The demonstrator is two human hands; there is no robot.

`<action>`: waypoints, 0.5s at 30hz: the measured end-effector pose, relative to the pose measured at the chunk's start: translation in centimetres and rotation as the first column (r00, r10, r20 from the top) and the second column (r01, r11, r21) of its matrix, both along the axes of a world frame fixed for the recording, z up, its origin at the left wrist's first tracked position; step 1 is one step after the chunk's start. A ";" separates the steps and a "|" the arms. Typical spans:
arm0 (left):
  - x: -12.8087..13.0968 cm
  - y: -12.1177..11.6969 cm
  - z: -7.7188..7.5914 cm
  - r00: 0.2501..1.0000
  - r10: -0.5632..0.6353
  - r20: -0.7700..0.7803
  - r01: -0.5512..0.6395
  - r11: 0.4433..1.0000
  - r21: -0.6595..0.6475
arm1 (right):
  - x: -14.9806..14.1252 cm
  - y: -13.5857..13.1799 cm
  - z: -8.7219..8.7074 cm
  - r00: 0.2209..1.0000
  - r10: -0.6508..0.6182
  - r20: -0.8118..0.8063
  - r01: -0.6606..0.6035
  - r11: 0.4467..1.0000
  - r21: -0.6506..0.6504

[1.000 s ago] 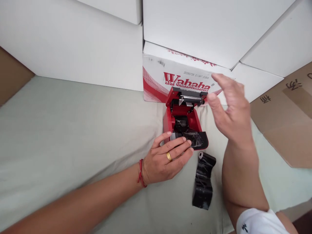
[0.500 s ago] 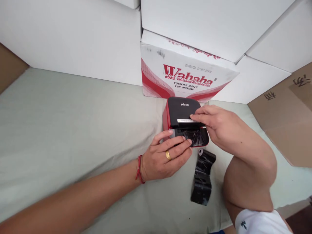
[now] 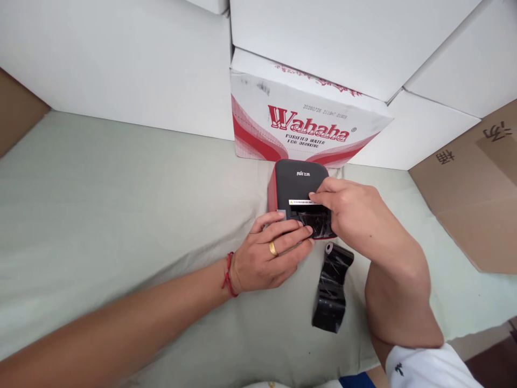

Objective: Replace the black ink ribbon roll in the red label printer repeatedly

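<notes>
Left hand (image 3: 266,258): resting its fingertips on glossy black film (image 3: 321,223) at the front of a red-and-black plastic boxy device (image 3: 299,186); its thumb is hiding, so I cannot tell the grip;
Right hand (image 3: 351,213): pressing curled fingers on the lowered lid; pinching cannot be told;
Device: standing on pale green cloth (image 3: 161,205);
Partly unrolled shiny black roll (image 3: 330,302): lying nearby

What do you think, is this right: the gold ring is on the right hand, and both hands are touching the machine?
Not quite: the head view shows the gold ring on the left hand, not the right hand. Both are touching the machine, just as you said.
</notes>
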State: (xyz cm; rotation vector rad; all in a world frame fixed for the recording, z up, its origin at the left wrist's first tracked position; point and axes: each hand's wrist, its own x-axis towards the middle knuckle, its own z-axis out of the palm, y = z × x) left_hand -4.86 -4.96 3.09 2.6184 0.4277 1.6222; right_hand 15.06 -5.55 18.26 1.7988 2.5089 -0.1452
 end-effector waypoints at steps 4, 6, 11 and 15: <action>-0.4 0.5 -0.4 0.996 0.014 0.086 -0.009 0.998 -0.062 | 1.1 0.1 0.1 0.997 0.021 -0.079 -0.017 0.999 0.051; -0.5 0.7 -0.6 0.989 0.051 0.142 -0.026 0.984 -0.173 | 1.4 -0.3 0.4 0.993 0.052 -0.103 -0.047 0.998 0.047; -0.9 1.3 -1.0 0.982 0.024 0.185 0.050 0.922 -0.384 | 1.7 -2.1 1.6 0.978 0.154 -0.142 -0.153 0.988 0.016; -1.0 2.1 -1.6 0.955 0.089 0.282 0.137 0.712 -0.688 | 2.2 -2.9 1.7 0.971 0.230 -0.072 -0.231 0.973 -0.009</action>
